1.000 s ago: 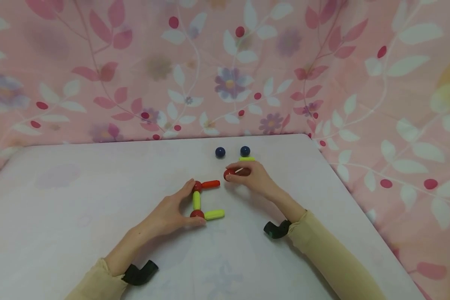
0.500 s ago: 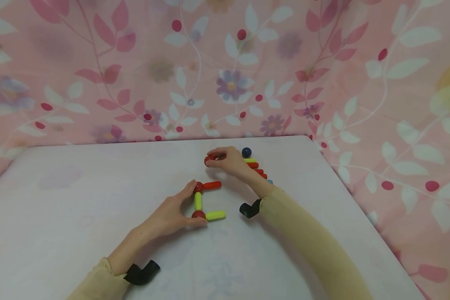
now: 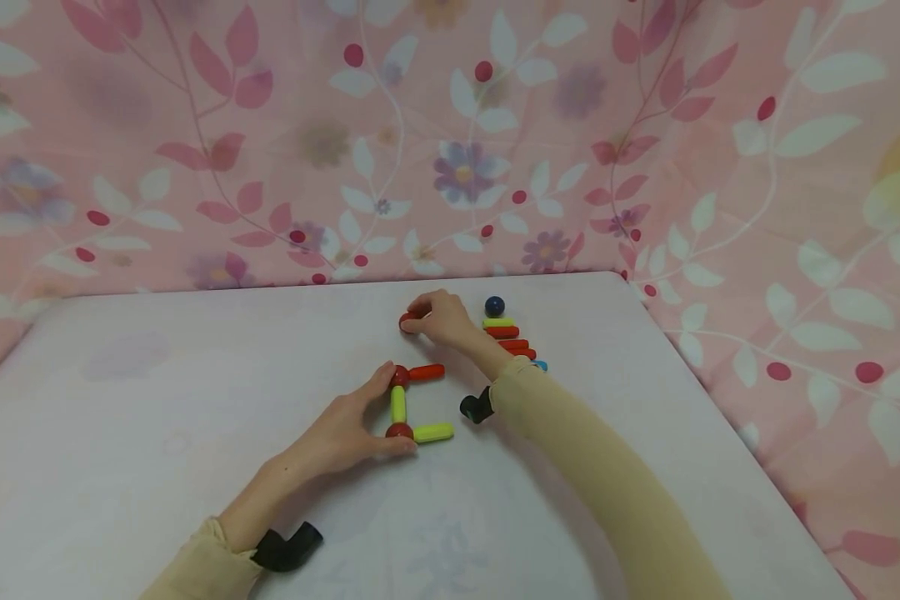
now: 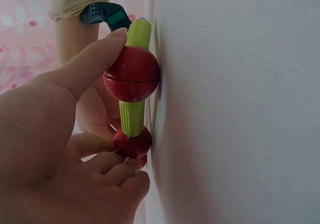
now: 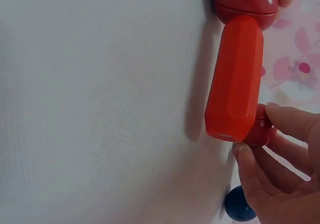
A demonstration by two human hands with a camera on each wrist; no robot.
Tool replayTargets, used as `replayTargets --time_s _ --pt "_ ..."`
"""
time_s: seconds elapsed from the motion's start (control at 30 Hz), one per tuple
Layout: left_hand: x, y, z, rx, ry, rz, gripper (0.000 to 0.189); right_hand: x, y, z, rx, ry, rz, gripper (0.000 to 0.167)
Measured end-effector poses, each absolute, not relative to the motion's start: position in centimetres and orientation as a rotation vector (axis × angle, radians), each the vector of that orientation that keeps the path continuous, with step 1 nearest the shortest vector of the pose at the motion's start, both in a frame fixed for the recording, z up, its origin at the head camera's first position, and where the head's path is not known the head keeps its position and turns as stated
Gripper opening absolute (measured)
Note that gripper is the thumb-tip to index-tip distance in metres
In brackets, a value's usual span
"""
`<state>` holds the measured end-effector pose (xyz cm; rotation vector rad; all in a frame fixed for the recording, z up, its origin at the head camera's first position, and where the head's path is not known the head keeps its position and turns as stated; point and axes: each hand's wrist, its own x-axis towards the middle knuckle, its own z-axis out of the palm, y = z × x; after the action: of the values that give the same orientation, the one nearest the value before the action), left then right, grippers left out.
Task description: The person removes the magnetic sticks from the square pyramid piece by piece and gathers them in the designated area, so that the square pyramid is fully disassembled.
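Observation:
My left hand (image 3: 337, 433) holds a piece of magnetic ball-and-stick toy between thumb and fingers. Two red balls (image 4: 132, 76) form its ends, joined by a yellow-green stick (image 3: 398, 405). From the far ball a red stick (image 3: 427, 372) points right; another yellow-green stick (image 3: 433, 432) points right from the near ball. Farther back, my right hand (image 3: 446, 321) pinches a loose red ball (image 3: 407, 323) between thumb and fingertips. The right wrist view shows a dark blue ball (image 5: 240, 204) close by that hand, hidden behind it in the head view.
Right of the right hand, a dark blue ball (image 3: 495, 306) stands at the back of the white table (image 3: 157, 375). In front of it lie a yellow-green stick (image 3: 498, 322), several red sticks (image 3: 502, 332) and a blue piece (image 3: 542, 366), partly covered by the right forearm.
My right hand has moved left and back with the red ball, uncovering the sticks at the right and covering one blue ball. The left hand keeps its hold in place.

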<state>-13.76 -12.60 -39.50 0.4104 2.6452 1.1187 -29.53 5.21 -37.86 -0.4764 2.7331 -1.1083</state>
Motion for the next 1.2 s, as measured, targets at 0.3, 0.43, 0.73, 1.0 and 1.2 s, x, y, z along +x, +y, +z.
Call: replayTargets --time_s 0.3,0.43,0.73,1.0,1.2 --pt "-13.8 -12.6 -39.6 0.416 2.654 1.118 0.113 -29.5 5.0 -38.1 -0.480 2.739 -1.055 0.032" --pt "-13.8 -12.7 -39.7 0.424 2.652 1.128 0.113 -29.4 5.1 -38.1 -0.478 2.746 -1.039 0.033" --pt "-13.7 -12.6 -39.5 0.415 2.647 1.131 0.113 -29.2 5.2 -38.0 -0.473 2.757 -1.019 0.036" --pt "-13.7 -12.6 -39.4 0.405 2.646 1.126 0.112 -28.6 5.6 -37.6 -0.473 2.766 -0.992 0.044" --pt "-13.7 -12.6 -39.4 0.396 2.644 1.116 0.113 -27.2 7.3 -36.8 -0.487 2.769 -1.083 0.047"
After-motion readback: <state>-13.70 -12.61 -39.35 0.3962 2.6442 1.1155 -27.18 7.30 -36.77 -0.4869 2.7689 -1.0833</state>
